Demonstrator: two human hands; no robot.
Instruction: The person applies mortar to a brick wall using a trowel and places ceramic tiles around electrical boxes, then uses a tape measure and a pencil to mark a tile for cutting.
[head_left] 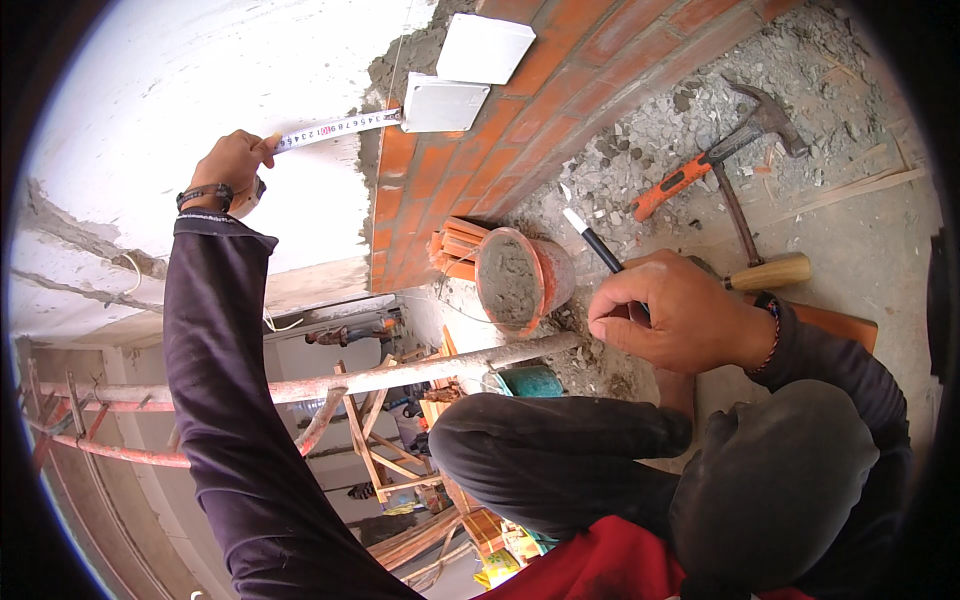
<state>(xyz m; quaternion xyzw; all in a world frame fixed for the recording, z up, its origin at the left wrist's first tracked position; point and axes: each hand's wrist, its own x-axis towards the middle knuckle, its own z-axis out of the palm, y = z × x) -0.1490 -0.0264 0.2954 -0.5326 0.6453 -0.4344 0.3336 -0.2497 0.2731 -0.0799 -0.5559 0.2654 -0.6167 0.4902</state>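
My left hand (228, 172), arm stretched out to the upper left, is closed on a tape measure (335, 128). Its white blade runs rightward along the wall to the edge of a square white cover plate (446, 106). Another white plate (486, 49) sits just above that one, over rough mortar and the orange brick wall (408, 165). In my right hand (690, 312), a black marker (597, 243) with a white end is gripped, pointing up and left, away from the wall. My bent knees are below that hand.
A bucket (548, 290) of grey mortar stands by the wall beside stacked bricks (460, 245). An orange-handled claw hammer (690, 182) and a wooden-handled tool (768, 273) lie on rubble at right. A long pole (440, 368) crosses below; a person (345, 335) is far behind.
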